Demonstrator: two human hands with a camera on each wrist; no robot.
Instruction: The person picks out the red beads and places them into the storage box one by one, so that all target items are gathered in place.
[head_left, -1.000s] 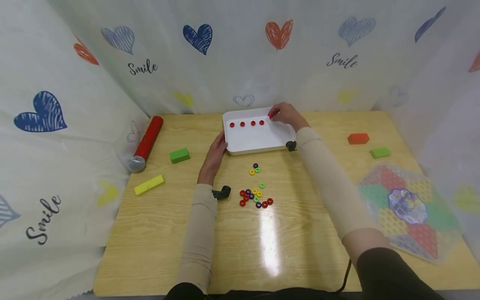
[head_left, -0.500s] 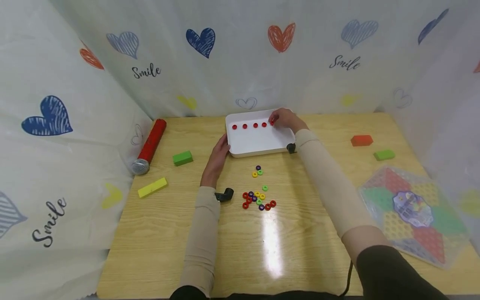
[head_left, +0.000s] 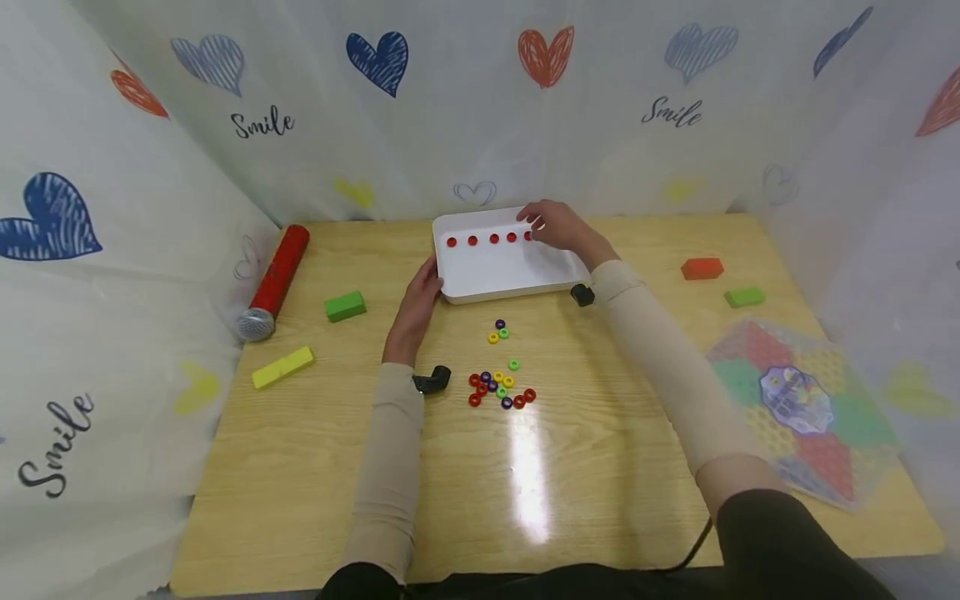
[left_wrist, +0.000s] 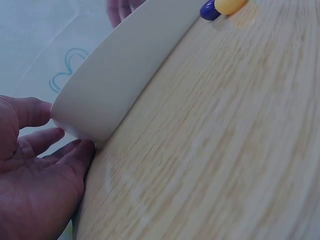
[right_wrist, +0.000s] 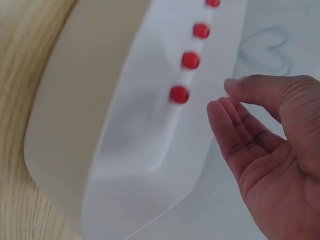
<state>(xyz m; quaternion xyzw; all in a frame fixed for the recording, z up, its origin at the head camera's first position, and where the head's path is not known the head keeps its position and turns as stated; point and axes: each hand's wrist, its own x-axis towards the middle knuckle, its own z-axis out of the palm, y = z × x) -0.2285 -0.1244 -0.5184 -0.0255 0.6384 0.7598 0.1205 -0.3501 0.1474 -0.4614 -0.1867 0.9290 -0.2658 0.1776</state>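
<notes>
A white tray (head_left: 517,279) sits at the back middle of the wooden table, with a row of red rings (head_left: 483,240) along its far wall. My right hand (head_left: 555,225) hovers over the tray's far right part, just right of the last red ring (head_left: 528,236). In the right wrist view that hand (right_wrist: 260,125) holds nothing, its fingers loosely extended beside the nearest red ring (right_wrist: 179,94). My left hand (head_left: 416,304) rests flat on the table, fingers (left_wrist: 60,155) straight against the tray's near left corner (left_wrist: 120,85). Several loose coloured rings (head_left: 498,387) lie in front of the tray.
A red-handled microphone (head_left: 273,279), a green block (head_left: 345,306) and a yellow block (head_left: 282,367) lie on the left. An orange block (head_left: 702,267), a green block (head_left: 744,297) and a colourful hexagon board (head_left: 795,400) lie on the right. Heart-print curtains enclose the table.
The red ring at my right fingertips now lies at the right end of the row, and the fingers have loosened off it. The left hand stays at the tray corner.
</notes>
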